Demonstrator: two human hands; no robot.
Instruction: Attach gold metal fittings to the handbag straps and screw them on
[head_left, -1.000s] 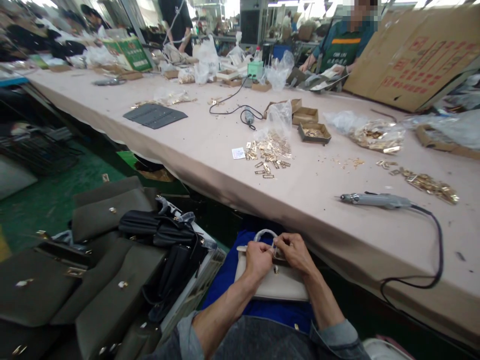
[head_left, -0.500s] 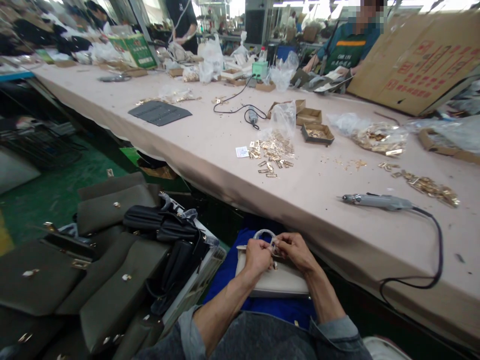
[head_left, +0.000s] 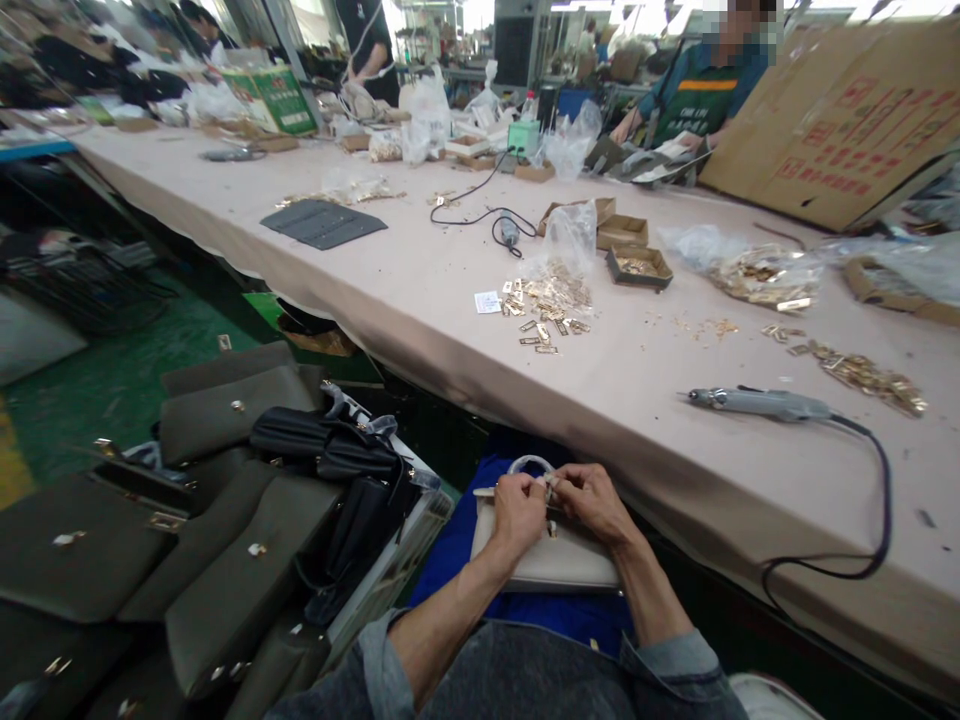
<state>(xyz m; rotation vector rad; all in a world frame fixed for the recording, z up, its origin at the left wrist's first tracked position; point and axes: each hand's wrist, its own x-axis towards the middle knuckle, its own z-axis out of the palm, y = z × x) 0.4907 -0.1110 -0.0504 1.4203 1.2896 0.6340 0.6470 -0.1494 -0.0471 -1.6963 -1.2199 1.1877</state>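
Pinching the wrapped handle [head_left: 529, 461] with narrowed fingers, left hand [head_left: 519, 512] and right hand [head_left: 594, 503] sit equally near, above the cream bag [head_left: 559, 570] (long axis side to side).

Bag hndl [head_left: 531, 461], lower pt. hidden

The person's bare forearms [head_left: 452, 622] angle inward; left hand [head_left: 519, 512] and right hand [head_left: 592, 502] nearly meet, fingers [head_left: 567, 484] curled, pinching.
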